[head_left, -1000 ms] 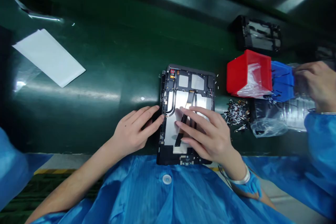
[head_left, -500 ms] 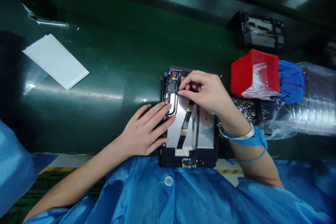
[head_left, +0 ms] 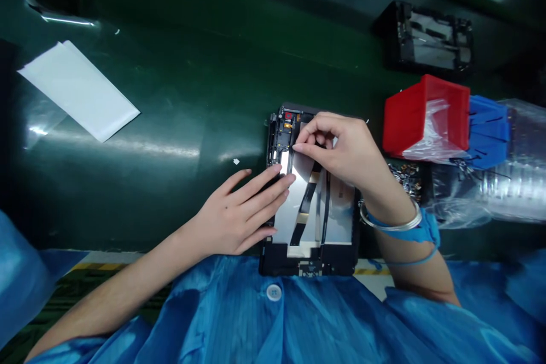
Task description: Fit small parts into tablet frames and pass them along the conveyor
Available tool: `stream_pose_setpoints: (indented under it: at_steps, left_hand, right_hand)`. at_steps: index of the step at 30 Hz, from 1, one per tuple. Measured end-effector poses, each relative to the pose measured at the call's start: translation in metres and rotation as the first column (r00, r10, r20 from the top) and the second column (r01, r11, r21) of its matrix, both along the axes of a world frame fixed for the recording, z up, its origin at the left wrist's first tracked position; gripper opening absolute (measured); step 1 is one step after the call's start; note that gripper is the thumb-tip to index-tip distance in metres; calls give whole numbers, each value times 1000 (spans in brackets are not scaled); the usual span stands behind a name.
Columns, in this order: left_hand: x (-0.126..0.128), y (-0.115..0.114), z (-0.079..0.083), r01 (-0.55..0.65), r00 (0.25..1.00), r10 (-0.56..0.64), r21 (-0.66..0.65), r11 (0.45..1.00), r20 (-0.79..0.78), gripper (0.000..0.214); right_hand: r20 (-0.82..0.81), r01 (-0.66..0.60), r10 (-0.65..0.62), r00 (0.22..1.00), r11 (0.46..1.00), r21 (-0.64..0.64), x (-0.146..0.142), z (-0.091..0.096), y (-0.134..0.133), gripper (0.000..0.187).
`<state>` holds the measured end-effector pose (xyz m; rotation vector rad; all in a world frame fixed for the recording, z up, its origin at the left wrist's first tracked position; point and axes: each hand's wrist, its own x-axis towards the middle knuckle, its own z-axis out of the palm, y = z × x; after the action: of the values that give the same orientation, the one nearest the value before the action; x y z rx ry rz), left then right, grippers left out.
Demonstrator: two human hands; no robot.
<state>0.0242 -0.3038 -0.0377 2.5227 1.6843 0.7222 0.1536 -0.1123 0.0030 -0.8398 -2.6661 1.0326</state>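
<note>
Two bare hands are brought to an opened tablet-like device [head_left: 341, 224], which is laid on the green tabletop [head_left: 179, 96] directly before the blue garment [head_left: 239, 307]. The left hand [head_left: 236, 216] is spread open, its fingertips [head_left: 277, 169] placed over the device's left side, so that part of the edge is covered. By the right hand [head_left: 341, 136], thumb and forefinger are drawn close together at a thin dark cable [head_left: 290, 164] near the upper left; whether the cable is clamped between them cannot be told. Much of the device's upper right is hidden beneath this hand, and the top of the black ribbon strip [head_left: 305, 205] is covered as well.

A heap of small parts [head_left: 407, 179] is partly hidden by the right forearm, and its pieces are hard to make out. Dark shapes at the upper left are cut off by the frame, as are the clear plastic trays [head_left: 516, 182] at the right. Tiny markings on the small board [head_left: 310, 268] at the device's near edge are too small to be read.

The near edge of the device is set over the table's front edge, close to the garment. At the left, a broad stretch of tabletop is left as far as the white paper [head_left: 79, 94]; at the right, room is narrowed by the heap, the red bin [head_left: 401, 122] and the blue bin [head_left: 488, 151]
</note>
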Motion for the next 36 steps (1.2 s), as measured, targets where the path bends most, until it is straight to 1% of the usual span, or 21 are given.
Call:
stream_pose_setpoints:
  at_steps: [3, 7, 11, 14, 16, 18, 19, 21, 23, 25, 27, 32, 34, 35, 36]
  left_hand:
    - [-3, 3, 2, 37, 999, -38, -27, 999, -28, 46]
    - [-4, 5, 5, 47, 998, -48, -34, 998, -34, 47]
    - [-3, 10, 7, 41, 999, -41, -15, 999, -35, 46]
    - [-3, 18, 7, 13, 997, -10, 34, 999, -74, 47]
    - [-3, 23, 6, -9, 996, 13, 45, 999, -91, 46]
    - [-4, 27, 4, -26, 996, 27, 25, 999, -83, 43]
    - [-4, 29, 4, -32, 997, 33, 13, 999, -63, 40]
    - [-5, 31, 3, -40, 999, 40, -13, 999, 12, 38]
    - [-6, 32, 3, -46, 987, 52, -44, 998, 154, 38]
    - [-7, 31, 3, -72, 942, 90, -69, 995, 323, 40]
    - [-7, 25, 4, -142, 877, 164, -83, 986, 451, 40]
    - [3, -8, 0, -353, 710, 367, -148, 924, 600, 34]
    - [12, -22, -1, -412, 624, 453, -224, 883, 637, 29]
    - [17, -27, -1, -419, 573, 497, -289, 861, 651, 26]
    - [22, -31, 0, -396, 522, 537, -370, 840, 662, 23]
  right_hand:
    - [12, 1, -1, 1000, 1000, 12, 0, 0, -1, 9]
    - [1, 6, -6, 1000, 1000, 30, 1, -2, -2, 9]
    - [-22, 13, -12, 1000, 999, 47, -1, -5, -2, 9]
    - [-24, -2, 4, 1000, 998, 66, 0, -6, -2, 8]
    - [-41, -6, 12, 999, 991, 134, 6, -1, -5, 6]
    - [-54, -27, 42, 998, 968, 250, 16, 7, -12, 7]
    - [-44, -72, 89, 995, 951, 301, 22, 11, -17, 9]
    - [29, -241, 247, 969, 903, 355, 34, 19, -26, 15]
    - [134, -424, 404, 905, 830, 364, 42, 23, -35, 19]
    - [222, -524, 475, 851, 765, 375, 43, 23, -39, 20]
    - [276, -568, 496, 823, 727, 385, 41, 23, -41, 19]
    - [339, -640, 543, 768, 669, 379, 32, 29, -40, 14]
    - [364, -662, 553, 749, 643, 385, 30, 32, -42, 12]
    - [378, -670, 554, 742, 629, 394, 29, 33, -43, 10]
    - [393, -677, 551, 736, 615, 405, 28, 34, -45, 9]
